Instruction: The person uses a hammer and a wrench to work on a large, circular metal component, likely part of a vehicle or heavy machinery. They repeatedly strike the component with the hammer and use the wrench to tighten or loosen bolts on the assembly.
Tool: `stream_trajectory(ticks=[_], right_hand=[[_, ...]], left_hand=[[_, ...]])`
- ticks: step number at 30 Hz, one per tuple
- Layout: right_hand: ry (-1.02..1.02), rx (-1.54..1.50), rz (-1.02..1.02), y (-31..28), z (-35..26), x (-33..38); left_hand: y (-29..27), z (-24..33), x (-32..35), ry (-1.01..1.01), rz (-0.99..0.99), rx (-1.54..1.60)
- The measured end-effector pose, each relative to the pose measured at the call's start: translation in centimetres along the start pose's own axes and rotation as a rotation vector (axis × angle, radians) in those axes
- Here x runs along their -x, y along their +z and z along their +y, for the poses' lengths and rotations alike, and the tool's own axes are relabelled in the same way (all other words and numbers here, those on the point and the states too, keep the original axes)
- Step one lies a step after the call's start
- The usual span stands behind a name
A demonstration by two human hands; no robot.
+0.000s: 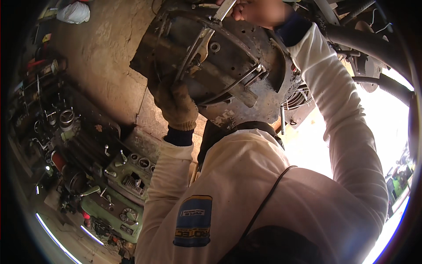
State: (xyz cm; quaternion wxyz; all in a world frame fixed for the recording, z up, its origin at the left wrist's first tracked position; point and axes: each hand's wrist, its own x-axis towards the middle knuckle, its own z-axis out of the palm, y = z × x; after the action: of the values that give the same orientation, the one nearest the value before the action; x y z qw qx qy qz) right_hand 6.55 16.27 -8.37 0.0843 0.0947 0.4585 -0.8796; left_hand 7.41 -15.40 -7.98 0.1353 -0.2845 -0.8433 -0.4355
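On a dark, worn steel plate (246,113) lies a frame of bent metal rods (235,39). My left hand (176,104), in a brown work glove, is closed around the frame's near-left end. At the top of the picture my bare right hand (259,12) has its fingers curled at a flat, light metal bar (225,9), whose upper end leaves the picture. The bar's lower end meets the rods. A flat metal strip (241,93) lies slantwise under the frame, and a small ring like a washer (214,46) is on the plate.
A green lathe-like machine (112,211) with levers and dials stands at the lower left. More machinery with handwheels (67,118) is farther left. Thick dark pipes (365,42) cross at the upper right. A coil of wire (299,97) hangs beside the plate. A white bag (74,12) lies at the upper left.
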Motion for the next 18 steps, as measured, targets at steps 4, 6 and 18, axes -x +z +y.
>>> stream_trajectory(ticks=[4, 6, 18], right_hand=[[0.05, -0.025, -0.071, -0.5, 0.0, -2.7], [0.071, -0.033, -0.106, -0.7, -0.1, -3.7], [0.087, -0.041, -0.181, -1.1, -0.1, -5.5]], left_hand=[[-1.1, -0.4, 0.8, -0.196, -0.155, -0.042], [-0.6, -0.3, 0.6, -0.135, -0.102, 0.002], [0.1, -0.9, 0.2, -0.007, -0.038, 0.082]])
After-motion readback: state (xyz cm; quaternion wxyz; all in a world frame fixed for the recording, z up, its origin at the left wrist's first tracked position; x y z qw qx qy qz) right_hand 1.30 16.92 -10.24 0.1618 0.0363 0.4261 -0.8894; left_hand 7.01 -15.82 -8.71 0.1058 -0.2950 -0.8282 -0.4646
